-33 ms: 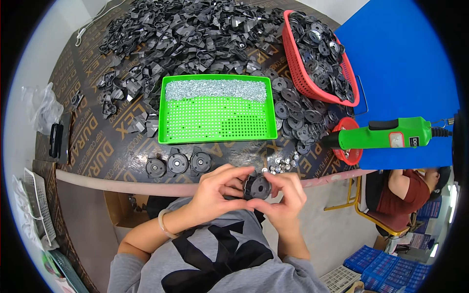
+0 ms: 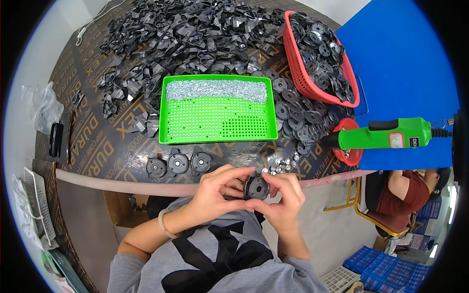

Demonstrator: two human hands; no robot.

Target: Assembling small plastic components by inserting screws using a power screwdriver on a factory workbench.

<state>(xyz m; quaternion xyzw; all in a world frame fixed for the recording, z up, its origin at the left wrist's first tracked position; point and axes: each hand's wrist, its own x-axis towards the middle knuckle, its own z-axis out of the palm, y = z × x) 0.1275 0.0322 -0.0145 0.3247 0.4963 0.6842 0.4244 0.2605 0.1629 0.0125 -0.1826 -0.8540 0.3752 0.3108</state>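
Between my two hands, just in front of the table edge, I hold a round black plastic part with a hole in its middle. My left hand has its fingers curled around the part's left side. My right hand pinches it from the right with thumb and fingers. Several small silvery metal pieces lie on the table just beyond my right hand. Nearer the left, three black round assemblies sit in a row, each with a metal centre.
A green perforated tray holds a band of small silver screws. Black parts are heaped behind it. At right are a red basket of black discs, a red bowl and a green power screwdriver. Another person sits far right.
The black part is tilted slightly differently between my fingers, its round face turned a little. Both hands keep their grip.
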